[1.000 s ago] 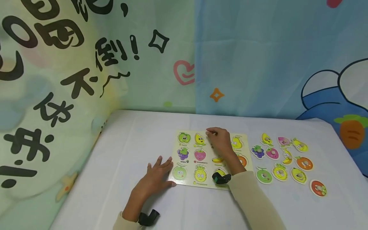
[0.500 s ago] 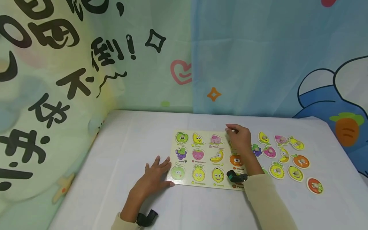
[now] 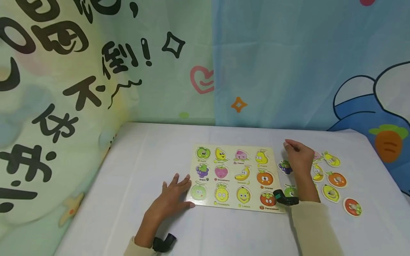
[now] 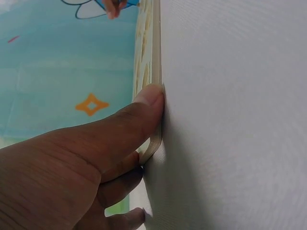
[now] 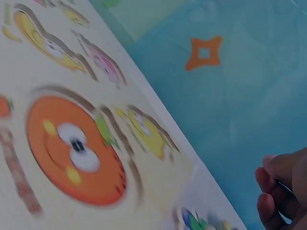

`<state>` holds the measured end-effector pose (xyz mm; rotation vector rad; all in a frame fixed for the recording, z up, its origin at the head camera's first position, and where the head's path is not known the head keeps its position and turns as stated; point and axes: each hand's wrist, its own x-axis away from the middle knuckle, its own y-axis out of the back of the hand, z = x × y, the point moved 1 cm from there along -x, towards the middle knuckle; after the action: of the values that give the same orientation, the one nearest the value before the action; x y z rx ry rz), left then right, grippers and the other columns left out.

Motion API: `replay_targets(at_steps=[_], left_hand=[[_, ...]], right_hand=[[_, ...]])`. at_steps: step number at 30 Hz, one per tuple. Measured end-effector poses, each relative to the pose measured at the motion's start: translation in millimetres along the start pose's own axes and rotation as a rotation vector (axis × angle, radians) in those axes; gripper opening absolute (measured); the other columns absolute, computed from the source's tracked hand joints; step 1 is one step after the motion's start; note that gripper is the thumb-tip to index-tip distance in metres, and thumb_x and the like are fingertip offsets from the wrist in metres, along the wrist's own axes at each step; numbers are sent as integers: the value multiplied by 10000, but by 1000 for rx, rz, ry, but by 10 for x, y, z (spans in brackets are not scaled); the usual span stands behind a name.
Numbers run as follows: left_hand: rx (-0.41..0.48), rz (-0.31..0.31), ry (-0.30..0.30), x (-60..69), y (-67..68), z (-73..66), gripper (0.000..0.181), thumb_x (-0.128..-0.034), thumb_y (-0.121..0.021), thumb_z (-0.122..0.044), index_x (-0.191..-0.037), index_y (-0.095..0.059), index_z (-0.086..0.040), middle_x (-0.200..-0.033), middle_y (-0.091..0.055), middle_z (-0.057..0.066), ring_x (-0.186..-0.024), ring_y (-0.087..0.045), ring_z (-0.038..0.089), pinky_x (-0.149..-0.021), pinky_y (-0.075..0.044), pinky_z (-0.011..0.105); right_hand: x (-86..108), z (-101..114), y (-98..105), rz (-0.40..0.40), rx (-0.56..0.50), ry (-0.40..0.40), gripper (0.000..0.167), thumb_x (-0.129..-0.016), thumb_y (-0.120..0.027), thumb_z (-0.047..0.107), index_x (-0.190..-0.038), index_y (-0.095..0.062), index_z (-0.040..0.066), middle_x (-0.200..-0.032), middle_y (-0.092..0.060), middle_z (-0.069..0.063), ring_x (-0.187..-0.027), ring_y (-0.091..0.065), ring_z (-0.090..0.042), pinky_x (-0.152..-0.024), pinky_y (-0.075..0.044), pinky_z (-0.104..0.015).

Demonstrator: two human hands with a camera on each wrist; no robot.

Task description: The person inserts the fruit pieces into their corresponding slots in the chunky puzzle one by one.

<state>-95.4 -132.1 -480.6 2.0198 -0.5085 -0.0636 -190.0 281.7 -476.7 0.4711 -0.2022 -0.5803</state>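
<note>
One spread left hand (image 3: 171, 195): touching board (image 3: 231, 185) | right hand (image 3: 299, 156): loosely curled

The head camera looked forward and down across the white table (image 3: 115, 199) from farthest off; the left-wrist view looked closely along the edge of the board (image 4: 157, 48), the right-wrist closely over its face; all shared the orange star (image 4: 83, 105).
</note>
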Motion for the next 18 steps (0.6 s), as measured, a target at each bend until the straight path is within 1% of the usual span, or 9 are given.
replay_targets(at_steps=[3, 5, 10, 12, 13, 14, 15, 17, 18], left_hand=[[-14, 1, 11, 0, -6, 1, 759, -758, -828, -333, -1403, -524, -76, -1520, -378, 15, -1445, -162, 381, -1051, -144, 716], [-28, -3, 16, -3, -8, 2, 762, -754, -830, -340, -1403, -526, -82, -1519, -380, 10, -1445, -167, 379, -1050, -153, 714], [-35, -14, 10, -7, -5, -4, 756, -747, -835, -340, -1392, -540, -77, -1510, -399, 22, -1437, -185, 393, -1037, -170, 723], [-35, -14, 8, -6, -5, -7, 752, -747, -834, -339, -1388, -543, -74, -1508, -402, 25, -1436, -189, 396, -1035, -173, 725], [-34, -14, 6, -6, -6, -8, 751, -747, -834, -338, -1386, -545, -72, -1507, -404, 27, -1435, -189, 397, -1034, -174, 726], [-32, -13, 5, -6, -7, -9, 749, -747, -834, -336, -1385, -545, -69, -1507, -404, 29, -1435, -189, 398, -1033, -173, 727], [-32, -13, 3, -6, -8, -11, 748, -748, -833, -336, -1384, -545, -68, -1507, -405, 31, -1435, -190, 400, -1032, -174, 729], [-29, -11, -1, -9, -11, -14, 746, -752, -831, -335, -1385, -544, -65, -1508, -402, 33, -1436, -186, 399, -1032, -172, 730], [-29, -11, -4, -11, -13, -15, 746, -754, -829, -337, -1387, -542, -65, -1509, -400, 34, -1436, -185, 399, -1031, -173, 731]], right_hand=[[-76, -90, 148, -34, -38, -104, 423, -944, -588, 445, -1284, -662, 204, -1260, -634, -17, -1039, -530, -81, -739, -462, -195], [-123, -152, 221, -41, -34, -157, 432, -939, -586, 464, -1300, -650, 236, -1275, -625, 0, -1038, -527, -69, -744, -453, -173], [-195, -313, 290, -48, 55, -215, 455, -947, -546, 490, -1337, -616, 266, -1314, -602, 0, -954, -517, -72, -557, -476, -188], [-206, -366, 283, -49, 74, -198, 447, -963, -534, 461, -1342, -613, 236, -1315, -604, -39, -994, -529, -128, -795, -502, -231], [-210, -389, 275, -52, 87, -177, 440, -970, -533, 438, -1338, -616, 211, -1299, -612, -66, -1023, -541, -169, -938, -449, -290], [-211, -408, 267, -55, 102, -155, 432, -977, -531, 416, -1334, -619, 188, -1280, -621, -90, -1058, -545, -209, -1059, -339, -372], [-214, -426, 257, -58, 116, -136, 423, -983, -527, 393, -1331, -619, 169, -1266, -625, -111, -1101, -534, -237, -1116, -218, -438], [-220, -450, 239, -64, 134, -103, 402, -989, -529, 347, -1317, -627, 136, -1243, -633, -148, -1175, -510, -282, -1124, -34, -542], [-224, -460, 232, -67, 143, -97, 395, -990, -529, 335, -1311, -630, 130, -1237, -635, -150, -1186, -505, -292, -1113, -57, -549]])
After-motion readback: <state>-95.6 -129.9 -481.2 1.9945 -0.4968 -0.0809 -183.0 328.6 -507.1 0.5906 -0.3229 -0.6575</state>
